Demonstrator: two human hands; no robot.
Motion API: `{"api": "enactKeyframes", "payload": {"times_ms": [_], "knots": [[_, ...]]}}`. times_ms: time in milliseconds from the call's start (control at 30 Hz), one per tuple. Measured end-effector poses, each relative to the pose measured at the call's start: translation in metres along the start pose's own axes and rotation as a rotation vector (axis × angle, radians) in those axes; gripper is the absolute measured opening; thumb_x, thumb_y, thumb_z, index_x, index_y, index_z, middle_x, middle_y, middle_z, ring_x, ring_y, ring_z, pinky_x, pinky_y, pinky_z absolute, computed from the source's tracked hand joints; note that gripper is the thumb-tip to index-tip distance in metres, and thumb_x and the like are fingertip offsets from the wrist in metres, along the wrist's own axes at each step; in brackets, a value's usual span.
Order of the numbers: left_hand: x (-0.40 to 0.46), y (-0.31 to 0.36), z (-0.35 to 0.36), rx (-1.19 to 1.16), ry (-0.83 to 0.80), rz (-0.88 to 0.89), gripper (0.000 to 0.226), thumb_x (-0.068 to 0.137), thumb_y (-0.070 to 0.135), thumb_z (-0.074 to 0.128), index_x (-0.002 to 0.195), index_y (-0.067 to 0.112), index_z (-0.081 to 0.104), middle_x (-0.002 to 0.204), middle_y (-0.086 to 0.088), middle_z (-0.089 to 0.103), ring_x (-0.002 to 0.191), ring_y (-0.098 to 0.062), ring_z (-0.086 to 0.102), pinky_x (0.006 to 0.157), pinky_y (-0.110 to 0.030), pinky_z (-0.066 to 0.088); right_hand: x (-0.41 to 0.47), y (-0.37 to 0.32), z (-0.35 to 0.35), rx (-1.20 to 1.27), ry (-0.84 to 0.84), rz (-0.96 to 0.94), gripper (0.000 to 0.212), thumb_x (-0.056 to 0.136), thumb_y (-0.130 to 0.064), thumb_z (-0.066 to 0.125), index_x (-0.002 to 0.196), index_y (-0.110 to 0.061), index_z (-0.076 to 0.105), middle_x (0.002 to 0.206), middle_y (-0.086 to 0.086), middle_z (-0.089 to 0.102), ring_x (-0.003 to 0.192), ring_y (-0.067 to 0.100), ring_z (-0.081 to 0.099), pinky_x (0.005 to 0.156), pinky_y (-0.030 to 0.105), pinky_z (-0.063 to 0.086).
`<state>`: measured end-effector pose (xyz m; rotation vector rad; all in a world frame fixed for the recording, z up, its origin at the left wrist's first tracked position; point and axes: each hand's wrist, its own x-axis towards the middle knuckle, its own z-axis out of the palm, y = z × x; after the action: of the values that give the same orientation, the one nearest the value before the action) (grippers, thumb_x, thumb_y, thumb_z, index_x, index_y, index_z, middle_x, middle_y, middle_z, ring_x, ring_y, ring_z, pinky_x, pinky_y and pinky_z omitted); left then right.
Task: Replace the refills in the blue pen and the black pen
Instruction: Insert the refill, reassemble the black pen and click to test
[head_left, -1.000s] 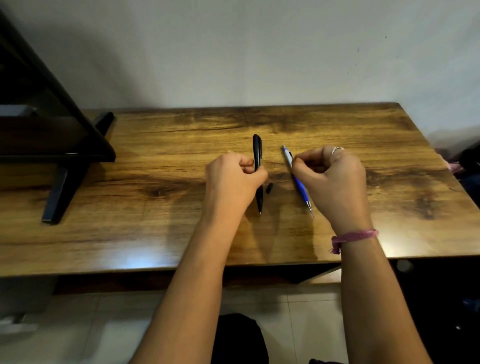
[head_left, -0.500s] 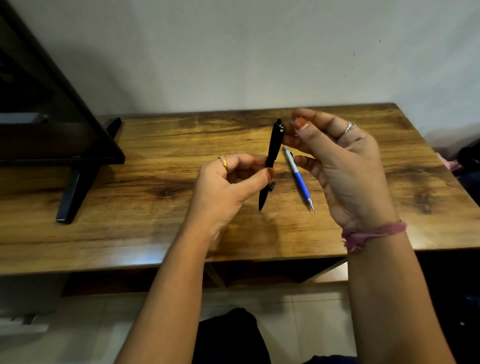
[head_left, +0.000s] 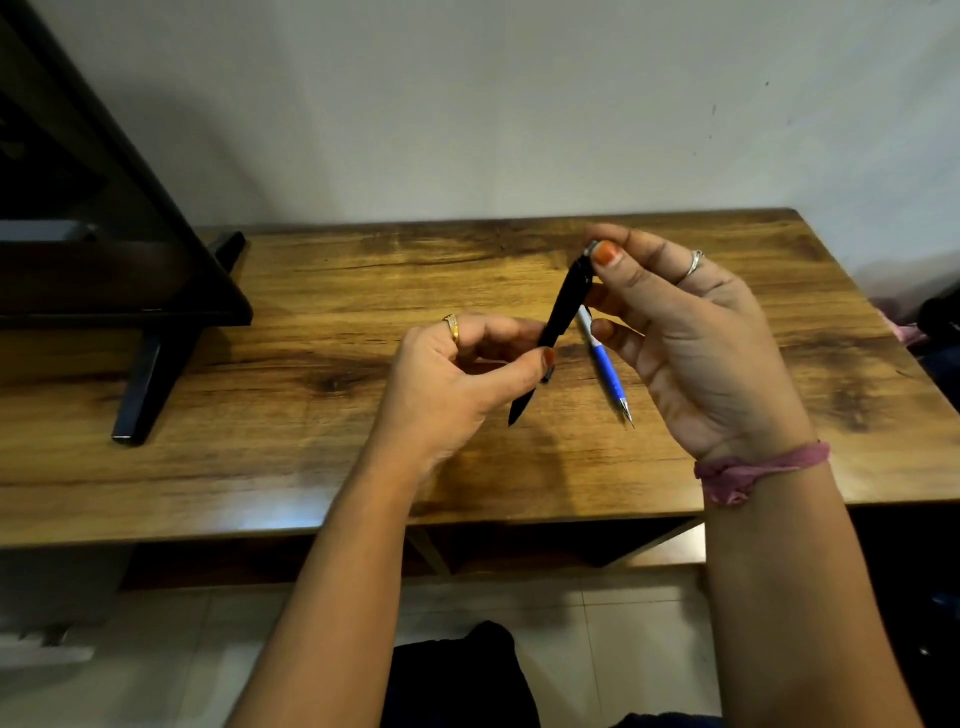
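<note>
Head view: left hand (head_left: 457, 374) pinches black pen (head_left: 558, 317) mid-barrel, right hand (head_left: 691, 332) pinches its top end.

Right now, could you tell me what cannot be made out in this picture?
Head view only:
- black pen: middle hidden by left hand; top end covered by right hand.
- blue pen: upper end hidden behind the black pen.
- Dark stand: cut off by the left edge.

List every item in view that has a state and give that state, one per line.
black pen: lifted off the table, tilted, held at both ends
blue pen: lying flat on the wooden table, untouched
left hand: pinching the black pen's lower half
right hand: pinching the black pen's top end
</note>
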<state>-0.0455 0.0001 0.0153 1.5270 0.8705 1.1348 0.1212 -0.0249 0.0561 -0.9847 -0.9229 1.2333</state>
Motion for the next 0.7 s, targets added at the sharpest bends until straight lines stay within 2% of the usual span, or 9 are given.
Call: {"api": "enactKeyframes", "payload": {"times_ms": [100,300,433,467,567,700], "knots": [[-0.001,0.001,0.0,0.0,-0.013,-0.007,0.02,0.077,0.0,0.074,0.089,0.016,0.074,0.082,0.009,0.075,0.072,-0.001,0.068,0.057,-0.011,0.048,-0.001,-0.001,-0.002,-0.004,-0.002,0.015,0.018,0.076,-0.021,0.068,0.093,-0.019,0.073,0.091,-0.002,0.074,0.086,0.012,0.068,0.071,0.024,0.049],[-0.003,0.002,-0.003,0.073,-0.028,-0.041,0.017,0.077,0.01,0.075,0.088,0.023,0.075,0.086,0.005,0.072,0.073,-0.006,0.065,0.058,-0.015,0.047,-0.002,-0.005,-0.006,-0.099,-0.028,0.019,0.013,0.076,-0.023,0.066,0.088,-0.021,0.072,0.087,-0.005,0.074,0.081,0.008,0.068,0.067,0.021,0.046],[-0.005,0.001,-0.004,0.114,-0.023,-0.076,0.017,0.072,0.022,0.074,0.088,0.029,0.075,0.089,0.002,0.073,0.085,-0.023,0.068,0.072,-0.047,0.057,-0.002,-0.006,-0.011,-0.254,-0.016,-0.008,0.013,0.085,-0.016,0.064,0.084,-0.026,0.073,0.086,-0.006,0.075,0.084,0.009,0.07,0.065,0.019,0.048],[-0.005,0.002,-0.004,0.125,-0.023,-0.079,0.017,0.072,0.023,0.074,0.087,0.03,0.075,0.089,0.003,0.074,0.086,-0.023,0.068,0.076,-0.049,0.057,-0.003,-0.006,-0.013,-0.278,-0.01,-0.011,0.015,0.087,-0.015,0.064,0.084,-0.026,0.073,0.086,-0.005,0.075,0.085,0.01,0.07,0.065,0.019,0.048],[-0.004,0.003,-0.004,0.133,-0.016,-0.101,0.016,0.07,0.026,0.074,0.083,0.036,0.076,0.089,0.007,0.075,0.087,-0.017,0.069,0.078,-0.045,0.058,-0.003,-0.007,-0.016,-0.329,-0.008,-0.025,0.018,0.088,-0.014,0.063,0.083,-0.027,0.073,0.089,-0.003,0.076,0.087,0.014,0.071,0.063,0.016,0.048],[-0.003,0.002,-0.001,0.085,-0.02,-0.142,0.016,0.069,0.027,0.075,0.08,0.038,0.076,0.083,0.009,0.075,0.075,-0.008,0.068,0.061,-0.025,0.054,-0.004,-0.01,-0.018,-0.306,-0.037,-0.024,0.01,0.08,-0.023,0.066,0.084,-0.028,0.074,0.089,-0.004,0.075,0.086,0.013,0.07,0.064,0.017,0.049]]}}
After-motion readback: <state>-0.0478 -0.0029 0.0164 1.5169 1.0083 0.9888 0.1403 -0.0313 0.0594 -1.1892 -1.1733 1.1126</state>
